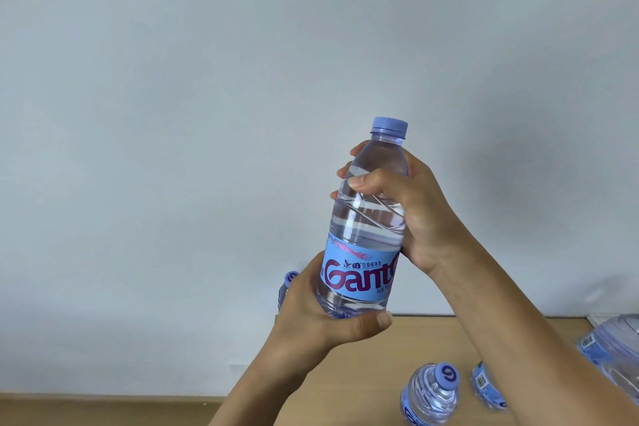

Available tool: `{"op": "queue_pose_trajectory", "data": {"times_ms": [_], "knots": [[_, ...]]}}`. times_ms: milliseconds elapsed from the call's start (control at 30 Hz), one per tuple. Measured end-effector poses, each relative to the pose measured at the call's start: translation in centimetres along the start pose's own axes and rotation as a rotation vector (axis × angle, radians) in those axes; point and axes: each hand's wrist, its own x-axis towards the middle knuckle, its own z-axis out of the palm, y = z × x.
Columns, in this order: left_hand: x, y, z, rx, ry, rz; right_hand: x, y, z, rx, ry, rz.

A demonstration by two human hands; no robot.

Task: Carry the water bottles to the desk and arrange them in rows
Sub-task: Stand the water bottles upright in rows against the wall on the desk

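Head view shows the water bottle [366, 218] upright above the bench [397, 349], right hand [415, 218] gripping its upper body, left hand [311, 315] curled round its base.

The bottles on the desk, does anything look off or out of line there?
Yes. At the right edge, bottles lie on their sides on the desk rather than standing in a row, while one bottle stands upright. The held bottle, gripped by the left hand and right hand, looks intact, cap on.
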Motion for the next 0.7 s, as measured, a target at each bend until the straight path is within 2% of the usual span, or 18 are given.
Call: {"op": "queue_pose_trajectory", "data": {"times_ms": [233,367,700], "knots": [[0.3,-0.7,-0.3,-0.027,0.010,-0.027,0.5,0.6,0.0,-0.176,-0.008,0.027],[0.3,-1.3,-0.6,-0.046,0.009,-0.043,0.5,1.1,-0.4,-0.069,-0.017,0.155],[0.3,-2.9,-1.0,0.020,-0.013,-0.112,0.3,2.8,-0.7,-0.120,0.076,0.106]]}}
